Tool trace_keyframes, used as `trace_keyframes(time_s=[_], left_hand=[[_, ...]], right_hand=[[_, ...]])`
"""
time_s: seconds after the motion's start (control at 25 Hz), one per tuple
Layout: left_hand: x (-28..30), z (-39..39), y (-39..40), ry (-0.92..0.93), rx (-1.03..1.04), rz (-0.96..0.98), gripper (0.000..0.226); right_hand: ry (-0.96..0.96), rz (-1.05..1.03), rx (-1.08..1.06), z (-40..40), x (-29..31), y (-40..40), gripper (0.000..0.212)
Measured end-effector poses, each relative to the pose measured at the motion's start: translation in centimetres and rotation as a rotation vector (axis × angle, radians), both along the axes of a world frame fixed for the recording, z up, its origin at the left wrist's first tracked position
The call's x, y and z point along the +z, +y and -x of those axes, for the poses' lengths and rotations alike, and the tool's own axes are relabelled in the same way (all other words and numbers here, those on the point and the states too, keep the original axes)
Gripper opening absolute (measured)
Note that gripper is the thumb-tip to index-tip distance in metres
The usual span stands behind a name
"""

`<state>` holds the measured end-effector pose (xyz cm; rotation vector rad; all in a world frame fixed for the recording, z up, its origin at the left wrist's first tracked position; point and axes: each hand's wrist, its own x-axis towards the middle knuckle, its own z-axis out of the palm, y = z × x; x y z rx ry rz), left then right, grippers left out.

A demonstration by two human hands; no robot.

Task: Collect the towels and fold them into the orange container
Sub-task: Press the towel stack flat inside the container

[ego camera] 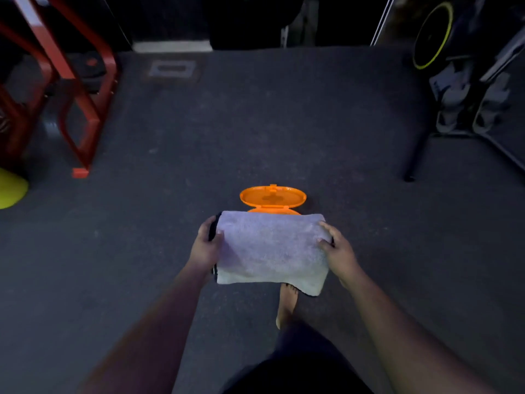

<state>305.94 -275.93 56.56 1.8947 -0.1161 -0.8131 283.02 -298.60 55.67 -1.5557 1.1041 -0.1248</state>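
A folded pale grey towel (pixel 271 250) with a dark edge is held flat in the air in front of me. My left hand (pixel 206 245) grips its left end, thumb on top. Its right end is pinched by my right hand (pixel 338 251). Just beyond the towel stands the orange container (pixel 272 198) on the floor, its oval lid flipped open and upright. The towel hides most of the container's body; only a thin orange rim shows under the lid.
Dark rubber floor (pixel 255 123) spreads all around. A red metal frame (pixel 82 109) stands at the left, with a yellow cone (pixel 11 191) beside it. An exercise bike with a yellow-rimmed wheel (pixel 434 35) stands at the right. My bare foot (pixel 287 304) shows under the towel.
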Motion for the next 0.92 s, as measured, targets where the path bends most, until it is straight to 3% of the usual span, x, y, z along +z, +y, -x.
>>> trace_keyframes(time_s=[0.16, 0.36, 0.48, 0.68, 0.84, 0.92], left_hand=[[-8.0, -3.7, -4.7, 0.064, 0.007, -0.08, 0.041], [-18.6, -7.7, -10.7, 0.158, 0.126, -0.079, 0.025], [-28.1, -10.5, -14.0, 0.13, 0.111, -0.099, 0.051], [-45.4, -13.1, -15.9, 0.014, 0.07, -0.122, 0.044], [-57.5, -11.7, -14.4, -0.072, -0.089, -0.2, 0.065], [-60.8, -10.9, -12.9, -0.057, -0.135, -0.256, 0.072]], right_hand=[[0.163, 0.0, 0.06, -4.7, -7.9, -5.4, 0.046], [0.206, 0.014, -0.008, -10.5, -18.7, -9.8, 0.049], [0.214, 0.094, -0.022, -13.3, -28.1, -11.9, 0.056], [0.292, 0.148, -0.043, -15.4, -43.6, -13.1, 0.061], [0.397, 0.166, 0.05, -14.3, -55.2, -11.0, 0.063], [0.482, 0.12, 0.11, -13.1, -57.9, -9.8, 0.063]])
